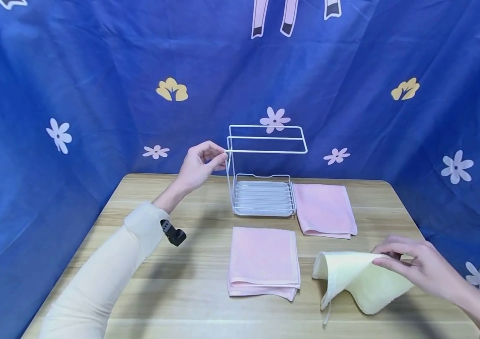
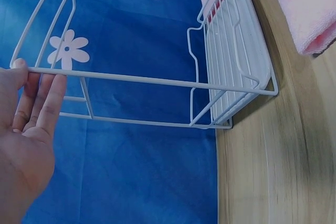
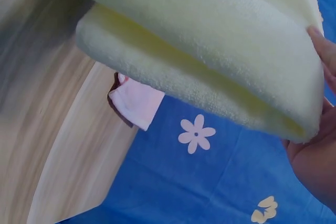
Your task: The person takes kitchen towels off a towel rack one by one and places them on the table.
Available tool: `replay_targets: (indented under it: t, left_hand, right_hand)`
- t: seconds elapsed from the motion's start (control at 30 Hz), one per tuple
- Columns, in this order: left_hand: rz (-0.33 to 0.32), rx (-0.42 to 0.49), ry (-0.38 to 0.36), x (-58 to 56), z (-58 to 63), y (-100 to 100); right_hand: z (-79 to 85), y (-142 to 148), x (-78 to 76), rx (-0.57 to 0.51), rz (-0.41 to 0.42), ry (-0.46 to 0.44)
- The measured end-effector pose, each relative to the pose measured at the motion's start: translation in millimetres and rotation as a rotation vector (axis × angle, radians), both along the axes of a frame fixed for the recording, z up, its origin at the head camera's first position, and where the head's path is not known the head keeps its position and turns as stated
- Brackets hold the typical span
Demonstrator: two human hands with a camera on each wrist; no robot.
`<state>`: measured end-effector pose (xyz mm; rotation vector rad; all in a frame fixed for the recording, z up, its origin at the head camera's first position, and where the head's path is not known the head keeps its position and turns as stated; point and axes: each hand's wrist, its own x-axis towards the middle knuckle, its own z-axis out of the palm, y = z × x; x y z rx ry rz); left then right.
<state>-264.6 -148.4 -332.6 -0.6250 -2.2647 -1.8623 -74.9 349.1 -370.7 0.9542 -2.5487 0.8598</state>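
My left hand (image 1: 201,164) pinches the upper left corner of a white wire rack (image 1: 265,152); in the left wrist view the thumb and fingertips (image 2: 56,85) meet around its bar. The rack stands upright at the back of the table, with a slatted base over a white tray (image 2: 252,35). At the front right, my right hand (image 1: 413,263) grips a folded pale yellow towel (image 1: 363,282) by its upper edge. The towel hangs in loose folds, and its layers gape apart in the right wrist view.
One folded pink towel (image 1: 263,261) lies in the middle of the wooden table (image 1: 172,287). Another pink towel (image 1: 324,209) lies against the right side of the rack. A blue flowered curtain (image 1: 206,56) encloses the back and sides.
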Motion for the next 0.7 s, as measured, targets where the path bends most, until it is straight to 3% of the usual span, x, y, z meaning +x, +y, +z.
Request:
replay_targets:
  t: [0.17,0.33,0.7]
  left_hand:
    - [0.001,0.0,-0.007,0.3,0.7,0]
    - [-0.002,0.014,-0.01,1.9,1.2,0]
    - [-0.01,0.017,-0.005,-0.5,-0.3,1]
  right_hand:
    - [-1.6,-5,4.8,-0.005,0.058,-0.027]
    - [-6.7,-12,2.2,0.009,0.041,-0.054]
    - [-16.1,-15,-27.8,0.08,0.005,-0.07]
